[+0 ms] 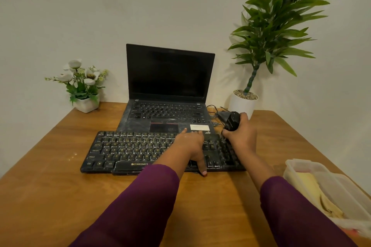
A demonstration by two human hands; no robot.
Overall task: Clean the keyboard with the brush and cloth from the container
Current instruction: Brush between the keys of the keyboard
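- While my left grip (190,144) lies flat on the right half of the keyboard (128,150), its fingers are straight and hold nothing. The thumb hangs over the keyboard's near edge.
- My right grip (241,128) is curled tight round a black thing (232,121) just above the keyboard's far right corner. I cannot tell if it is the brush.
- The keyboard is black, looks dusty, and lies on the brown wooden surface (60,196).
- Right behind the keyboard stands an open laptop (168,74) with a dark screen. It is touching the keyboard or very nearly so.
- To the right of the keyboard, nearer to me, sits a clear container (297,164) with a yellow cloth (309,186) inside.
- Far behind the keyboard on the left is a small white pot of white flowers (86,104).
- Behind the keyboard on the right is a tall green plant (281,16) in a white pot.
- Both my sleeves (140,196) are purple.
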